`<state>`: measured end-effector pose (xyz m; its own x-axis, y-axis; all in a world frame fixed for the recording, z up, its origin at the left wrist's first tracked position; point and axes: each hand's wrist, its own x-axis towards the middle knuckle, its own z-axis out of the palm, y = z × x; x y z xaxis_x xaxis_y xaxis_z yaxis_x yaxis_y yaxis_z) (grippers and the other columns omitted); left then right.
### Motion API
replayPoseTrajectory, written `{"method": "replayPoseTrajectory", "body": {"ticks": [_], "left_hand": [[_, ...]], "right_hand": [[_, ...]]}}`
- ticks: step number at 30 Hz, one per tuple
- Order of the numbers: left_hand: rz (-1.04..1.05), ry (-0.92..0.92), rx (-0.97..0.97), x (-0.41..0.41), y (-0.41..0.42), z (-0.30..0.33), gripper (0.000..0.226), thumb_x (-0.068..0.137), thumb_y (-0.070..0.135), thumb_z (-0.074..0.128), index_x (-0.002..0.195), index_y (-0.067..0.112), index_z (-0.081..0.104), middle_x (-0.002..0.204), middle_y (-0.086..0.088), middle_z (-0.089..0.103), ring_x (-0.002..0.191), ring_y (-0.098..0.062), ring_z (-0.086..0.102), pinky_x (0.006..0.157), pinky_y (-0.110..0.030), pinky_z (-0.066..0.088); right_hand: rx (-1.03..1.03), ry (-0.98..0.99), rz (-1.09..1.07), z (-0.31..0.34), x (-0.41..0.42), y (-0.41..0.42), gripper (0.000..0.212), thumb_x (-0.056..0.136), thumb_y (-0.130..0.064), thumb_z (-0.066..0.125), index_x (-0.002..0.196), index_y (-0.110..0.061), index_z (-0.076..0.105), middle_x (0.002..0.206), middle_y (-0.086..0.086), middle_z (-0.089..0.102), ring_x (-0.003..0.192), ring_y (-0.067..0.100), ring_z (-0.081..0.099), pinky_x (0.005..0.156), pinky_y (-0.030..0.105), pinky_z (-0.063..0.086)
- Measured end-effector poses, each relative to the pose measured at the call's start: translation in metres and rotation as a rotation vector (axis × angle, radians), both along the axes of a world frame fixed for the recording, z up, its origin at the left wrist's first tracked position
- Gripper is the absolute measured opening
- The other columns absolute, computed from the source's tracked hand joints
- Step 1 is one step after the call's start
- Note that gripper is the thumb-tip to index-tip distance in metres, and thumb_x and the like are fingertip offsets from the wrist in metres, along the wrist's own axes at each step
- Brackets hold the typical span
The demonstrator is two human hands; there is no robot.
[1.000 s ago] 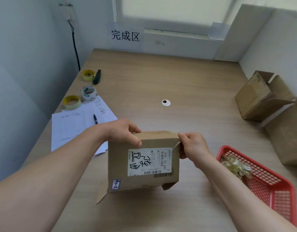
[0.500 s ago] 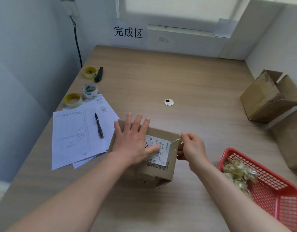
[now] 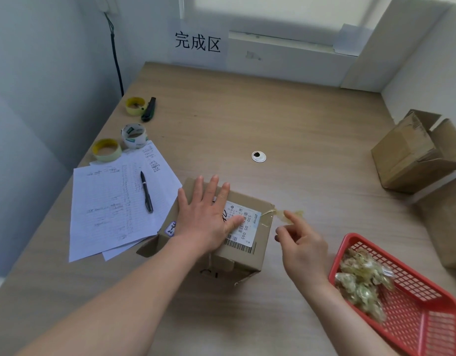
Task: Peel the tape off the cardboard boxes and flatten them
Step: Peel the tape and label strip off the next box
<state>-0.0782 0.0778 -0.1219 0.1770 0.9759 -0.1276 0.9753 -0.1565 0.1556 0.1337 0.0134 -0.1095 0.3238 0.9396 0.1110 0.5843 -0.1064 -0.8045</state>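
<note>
Right grip: the right hand [image 3: 302, 242] pinched a clear, crumpled strip of tape [image 3: 286, 216] between thumb and a finger, the forefinger sticking out, just off the box's right top corner.
Left grip: the left hand [image 3: 206, 217] lay flat, fingers straight and spread, pressing on the top of the small brown cardboard box [image 3: 232, 242] and holding nothing.
Box: it sat on the pale wooden table [image 3: 247, 111], white shipping label [image 3: 243, 227] upward, one near flap already loose.
Tape: one end seemed attached at the corner, though the blur made that uncertain.
Doing it well: pull low and along the edge, I judge, with the flat hand bearing down so the box does not slide (a steep tug would likely snap the strip).
Beyond: a red plastic mesh basket [image 3: 414, 312] of balled-up tape stood near the right wrist; lined paper sheets [image 3: 111, 201] with a black pen [image 3: 146, 192] lay left of the box.
</note>
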Motion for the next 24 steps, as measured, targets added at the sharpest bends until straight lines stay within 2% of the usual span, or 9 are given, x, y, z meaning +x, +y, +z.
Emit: {"method": "replayPoseTrajectory", "body": {"ticks": [2, 4, 7, 13, 17, 20, 24], "left_hand": [[0.002, 0.006, -0.007, 0.002, 0.004, 0.0, 0.095, 0.075, 0.086, -0.008, 0.154, 0.035, -0.015, 0.164, 0.007, -0.023, 0.147, -0.025, -0.03, 0.113, -0.062, -0.015], [-0.001, 0.009, -0.011, 0.004, 0.007, -0.001, 0.095, 0.075, 0.085, -0.007, 0.155, 0.035, -0.012, 0.165, 0.007, -0.02, 0.148, -0.026, -0.027, 0.114, -0.063, -0.013], [-0.004, 0.012, 0.002, 0.005, 0.008, -0.003, 0.095, 0.076, 0.085, -0.007, 0.156, 0.034, -0.01, 0.165, 0.007, -0.018, 0.148, -0.026, -0.026, 0.114, -0.063, -0.012], [-0.012, 0.029, 0.001, 0.006, 0.01, -0.005, 0.093, 0.077, 0.083, -0.008, 0.156, 0.034, -0.01, 0.165, 0.006, -0.017, 0.149, -0.027, -0.025, 0.115, -0.063, -0.01], [-0.022, 0.035, 0.002, 0.008, 0.009, -0.008, 0.092, 0.078, 0.083, -0.006, 0.156, 0.035, -0.009, 0.166, 0.007, -0.016, 0.15, -0.027, -0.023, 0.116, -0.063, -0.009], [-0.028, 0.019, -0.022, 0.008, 0.017, -0.009, 0.091, 0.078, 0.083, -0.004, 0.156, 0.037, -0.005, 0.166, 0.008, -0.014, 0.15, -0.025, -0.021, 0.115, -0.061, -0.009], [-0.039, 0.034, -0.131, 0.012, 0.008, -0.024, 0.08, 0.087, 0.077, 0.011, 0.156, 0.037, 0.001, 0.166, 0.008, -0.01, 0.151, -0.027, -0.017, 0.114, -0.065, -0.001]], "right_hand": [[0.134, -0.131, 0.075, 0.005, 0.002, 0.006, 0.035, 0.088, -0.012, 0.071, 0.121, -0.024, 0.07, 0.081, -0.017, 0.066, 0.07, 0.004, 0.062, 0.067, 0.026, 0.049], [0.185, -0.306, 0.188, 0.01, 0.006, 0.019, 0.035, 0.086, -0.012, 0.074, 0.119, -0.023, 0.072, 0.089, -0.007, 0.061, 0.07, 0.011, 0.059, 0.062, 0.031, 0.049], [0.101, -0.432, 0.297, 0.011, 0.011, 0.037, 0.024, 0.089, -0.018, 0.073, 0.111, -0.026, 0.075, 0.093, 0.0, 0.058, 0.077, 0.021, 0.057, 0.062, 0.032, 0.046], [0.032, -0.552, 0.454, 0.012, 0.014, 0.06, 0.01, 0.09, -0.018, 0.067, 0.096, -0.02, 0.075, 0.092, 0.0, 0.06, 0.081, 0.024, 0.058, 0.061, 0.037, 0.049], [0.019, -0.804, 0.611, 0.017, 0.02, 0.076, 0.017, 0.099, -0.024, 0.053, 0.096, -0.013, 0.064, 0.098, 0.003, 0.057, 0.09, 0.027, 0.055, 0.057, 0.033, 0.04], [-0.024, -0.904, 0.749, 0.019, 0.027, 0.082, 0.018, 0.103, -0.029, 0.041, 0.098, -0.016, 0.054, 0.102, 0.001, 0.05, 0.092, 0.026, 0.049, 0.058, 0.032, 0.031], [-0.209, -0.869, 0.921, 0.013, 0.037, 0.075, 0.02, 0.099, -0.037, 0.043, 0.095, -0.02, 0.054, 0.109, -0.001, 0.047, 0.098, 0.022, 0.047, 0.072, 0.038, 0.044]]}}
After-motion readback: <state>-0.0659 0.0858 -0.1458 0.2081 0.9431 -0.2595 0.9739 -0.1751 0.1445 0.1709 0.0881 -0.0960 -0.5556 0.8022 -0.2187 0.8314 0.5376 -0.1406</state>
